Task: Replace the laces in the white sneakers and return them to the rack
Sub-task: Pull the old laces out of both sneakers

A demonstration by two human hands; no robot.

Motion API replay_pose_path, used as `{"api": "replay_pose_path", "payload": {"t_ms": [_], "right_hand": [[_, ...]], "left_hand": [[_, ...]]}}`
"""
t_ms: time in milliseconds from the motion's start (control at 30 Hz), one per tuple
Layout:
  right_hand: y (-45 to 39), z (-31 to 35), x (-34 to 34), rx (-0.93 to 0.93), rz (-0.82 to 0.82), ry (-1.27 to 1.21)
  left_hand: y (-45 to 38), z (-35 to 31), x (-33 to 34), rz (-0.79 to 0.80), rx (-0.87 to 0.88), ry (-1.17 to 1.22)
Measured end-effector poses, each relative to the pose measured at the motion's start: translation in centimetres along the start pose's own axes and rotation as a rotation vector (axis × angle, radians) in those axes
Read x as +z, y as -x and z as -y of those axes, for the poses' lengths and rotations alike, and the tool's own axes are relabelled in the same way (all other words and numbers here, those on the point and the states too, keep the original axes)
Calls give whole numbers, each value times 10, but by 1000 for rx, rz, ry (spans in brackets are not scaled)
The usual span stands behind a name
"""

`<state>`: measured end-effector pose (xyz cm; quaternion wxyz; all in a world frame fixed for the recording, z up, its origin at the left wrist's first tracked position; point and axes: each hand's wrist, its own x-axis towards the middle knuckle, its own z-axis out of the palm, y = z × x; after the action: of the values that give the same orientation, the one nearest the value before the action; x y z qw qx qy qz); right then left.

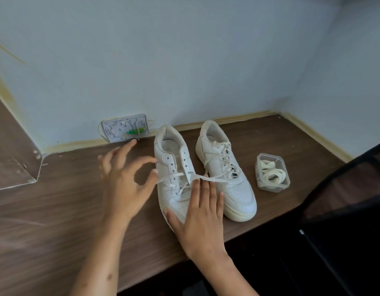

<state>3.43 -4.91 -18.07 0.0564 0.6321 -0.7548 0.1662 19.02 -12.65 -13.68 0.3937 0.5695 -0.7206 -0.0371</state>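
Sneakers sit side by side on the wooden desk point(56, 210), toes toward me. The left sneaker point(174, 167) is mostly unlaced, its upper eyelets bare, with one flat lace point(214, 179) running out across the right sneaker point(227, 178), which is fully laced. My right hand point(203, 216) lies flat on the near shoe's toe, fingers straight, pinning it down and gripping nothing. My left hand point(123, 178) hovers just beside the shoe, blurred, thumb and forefinger curled toward the loose lace end; I cannot tell whether they actually pinch it.

I judge the step to be pulling the old lace out. To do it well I would keep the toe pressed so the shoe does not slide, and draw the lace free one eyelet row at a time. Both shoes look worn, creased and yellowed at the soles. Fresh laces point(272, 174) wait coiled in a clear tub point(270, 159) nearby.
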Motion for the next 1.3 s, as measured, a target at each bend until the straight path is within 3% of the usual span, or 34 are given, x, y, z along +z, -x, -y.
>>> {"api": "replay_pose_path", "payload": {"t_ms": [100, 233, 400, 567, 667, 733, 833, 933, 1000, 1167, 1233, 1300], "right_hand": [[-2, 0, 1, -6, -3, -2], [-2, -1, 0, -20, 2, -10], [-2, 0, 0, -15, 11, -21], [-2, 0, -2, 2, 26, -60], [-2, 1, -3, 5, 35, -103], [-2, 0, -3, -6, 42, -127], [-2, -1, -5, -32, 102, -167], [-3, -1, -9, -36, 149, -212], [-3, -2, -11, -43, 171, -230], [-4, -3, -14, -50, 213, -261], [-3, -3, -15, -40, 229, -294], [-3, -3, -17, -36, 235, -315]], "left_hand": [[2, -17, 17, 56, 196, -82], [10, -25, 35, 108, 223, -194], [8, -28, 34, -151, 279, -126], [-2, -1, 17, -567, -242, 176], [-2, 15, 14, -521, -465, 183], [-1, 18, 16, -431, -408, 170], [-2, 9, 18, -299, -78, 108], [1, -6, 29, -170, 277, -105], [5, -12, 37, -127, 383, -178], [9, -24, 39, -229, 367, -238], [7, -24, 35, -322, 236, -199], [4, -17, 28, -463, -2, -95]]}}
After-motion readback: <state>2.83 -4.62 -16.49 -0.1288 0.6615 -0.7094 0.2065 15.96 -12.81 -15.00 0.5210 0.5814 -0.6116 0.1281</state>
